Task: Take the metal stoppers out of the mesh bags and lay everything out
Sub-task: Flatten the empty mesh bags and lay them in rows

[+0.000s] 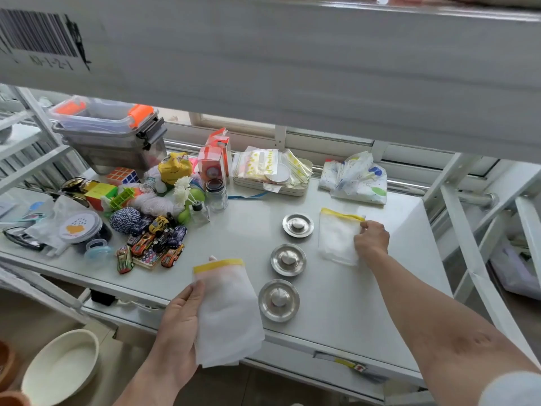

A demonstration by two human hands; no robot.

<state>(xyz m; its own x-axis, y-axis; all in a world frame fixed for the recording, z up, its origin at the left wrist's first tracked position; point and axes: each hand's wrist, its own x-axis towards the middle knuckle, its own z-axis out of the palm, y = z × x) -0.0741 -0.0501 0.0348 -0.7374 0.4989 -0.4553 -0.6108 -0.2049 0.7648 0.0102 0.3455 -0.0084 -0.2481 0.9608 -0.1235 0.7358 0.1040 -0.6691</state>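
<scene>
Three round metal stoppers lie in a slanted row on the white shelf: one at the back (298, 225), one in the middle (288, 259), one nearest me (279, 300). My left hand (178, 326) grips a white mesh bag with a yellow top band (227, 312), held above the shelf's front edge, left of the nearest stopper. My right hand (371, 238) rests on a second mesh bag (338, 237) lying flat on the shelf to the right of the stoppers, fingers pinching its right edge near the yellow band.
Toy cars (152, 247), puzzle cubes, yarn, a glass jar (216, 194) and stacked plastic boxes (108, 136) crowd the shelf's left. A tray of zip bags (272, 171) and a printed pouch (355, 180) sit at the back. An upper shelf (292, 68) overhangs. A cream bowl (63, 367) stands below left.
</scene>
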